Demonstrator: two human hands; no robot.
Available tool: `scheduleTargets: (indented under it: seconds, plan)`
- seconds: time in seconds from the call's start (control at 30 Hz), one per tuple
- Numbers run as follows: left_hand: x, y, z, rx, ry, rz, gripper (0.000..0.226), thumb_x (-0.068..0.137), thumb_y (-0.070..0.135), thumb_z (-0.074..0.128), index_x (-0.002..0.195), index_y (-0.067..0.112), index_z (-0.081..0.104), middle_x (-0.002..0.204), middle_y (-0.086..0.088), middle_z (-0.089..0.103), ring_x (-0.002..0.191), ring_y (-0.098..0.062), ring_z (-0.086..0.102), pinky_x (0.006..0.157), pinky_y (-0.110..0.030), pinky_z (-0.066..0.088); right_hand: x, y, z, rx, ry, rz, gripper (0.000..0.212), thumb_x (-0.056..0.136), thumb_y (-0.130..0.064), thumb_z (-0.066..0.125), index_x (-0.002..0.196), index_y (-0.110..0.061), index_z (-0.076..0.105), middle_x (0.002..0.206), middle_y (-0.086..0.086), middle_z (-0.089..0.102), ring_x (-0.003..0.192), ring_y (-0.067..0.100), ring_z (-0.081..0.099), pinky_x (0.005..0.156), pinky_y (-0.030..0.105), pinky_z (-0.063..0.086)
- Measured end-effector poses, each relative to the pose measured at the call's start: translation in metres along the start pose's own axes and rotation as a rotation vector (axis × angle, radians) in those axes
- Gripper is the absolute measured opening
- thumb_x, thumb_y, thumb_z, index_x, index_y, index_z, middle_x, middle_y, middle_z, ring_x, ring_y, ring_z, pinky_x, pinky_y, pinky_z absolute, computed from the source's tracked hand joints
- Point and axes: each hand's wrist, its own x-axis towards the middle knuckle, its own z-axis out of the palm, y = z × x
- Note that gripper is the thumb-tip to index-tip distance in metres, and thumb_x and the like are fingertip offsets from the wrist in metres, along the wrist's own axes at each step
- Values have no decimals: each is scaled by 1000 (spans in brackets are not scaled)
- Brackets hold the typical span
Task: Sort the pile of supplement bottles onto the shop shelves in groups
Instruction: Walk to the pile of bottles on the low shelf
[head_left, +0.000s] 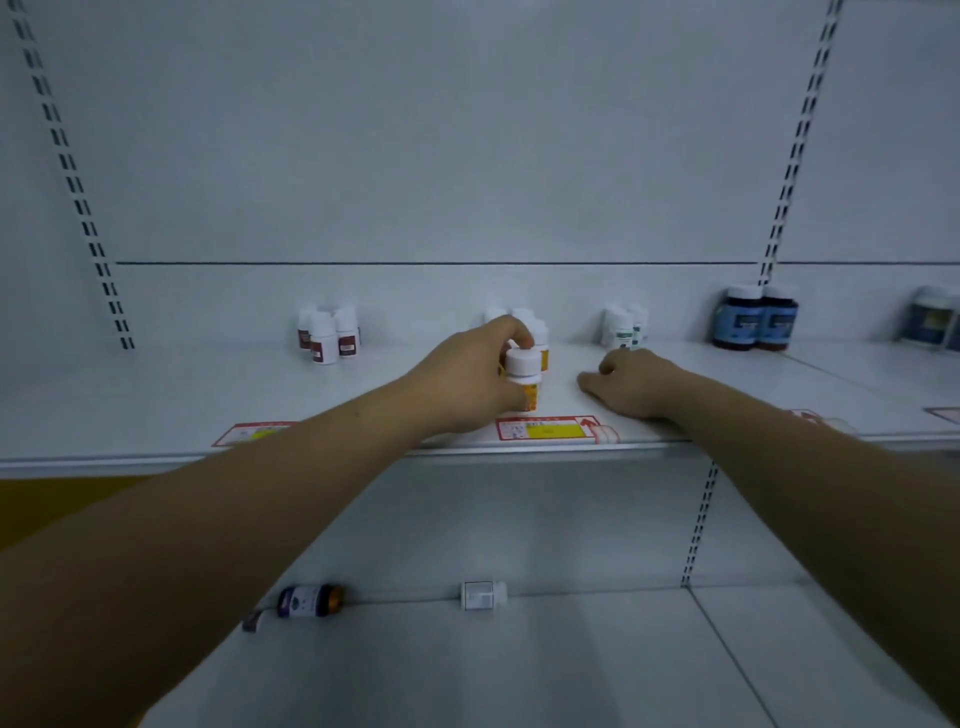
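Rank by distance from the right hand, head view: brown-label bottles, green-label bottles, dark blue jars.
1. Green-label bottles, just behind the right hand.
2. Dark blue jars, further right.
3. Brown-label bottles, far left, past the left hand holding an orange-label bottle.

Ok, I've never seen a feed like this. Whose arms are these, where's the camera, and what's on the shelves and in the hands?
There is no machine here: these are a person's two bare arms. The single picture comes from a camera worn on their head, looking forward and down.

The left hand holds an upright orange bottle around its white cap and body at the upper shelf, just in front of a matching orange group. The right hand rests on the same shelf and holds nothing.

Also standing there are a red group to the left, and a green group and two blue jars to the right.

On the lower shelf, a purple bottle and a white bottle lie on their sides.
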Motion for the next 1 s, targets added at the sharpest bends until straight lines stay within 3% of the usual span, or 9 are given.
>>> scheduleTargets:
  seconds: [0.27,0.53,0.67,1.0]
  plan:
    - [33,-4,18,301,89,-24,56,76,37,75,126,27,50,134,0,45,120,-19,39,95,-30,35,8,3,9,-30,20,-3,72,89,-68,32,141,-19,39,146,16,35,128,36,40,108,48,34]
    - [60,-13,32,304,98,-80,56,84,31,69,134,26,45,137,-5,43,120,-23,43,102,-37,40,10,4,11,-50,22,-3,70,89,-66,31,142,-21,37,150,14,31,132,36,35,109,50,31]
    - [63,-13,35,274,100,-89,58,86,29,67,138,24,42,139,-5,42,120,-23,44,101,-34,38,8,3,10,-41,22,-6,69,90,-65,32,144,-20,35,152,14,29,135,36,33,110,50,29]
    - [17,-12,8,214,35,-150,65,89,39,62,144,23,34,152,1,30,135,-17,34,109,-29,26,-7,-7,-9,55,124,-115,65,91,-59,43,141,-17,40,143,11,45,126,31,46,105,45,39]
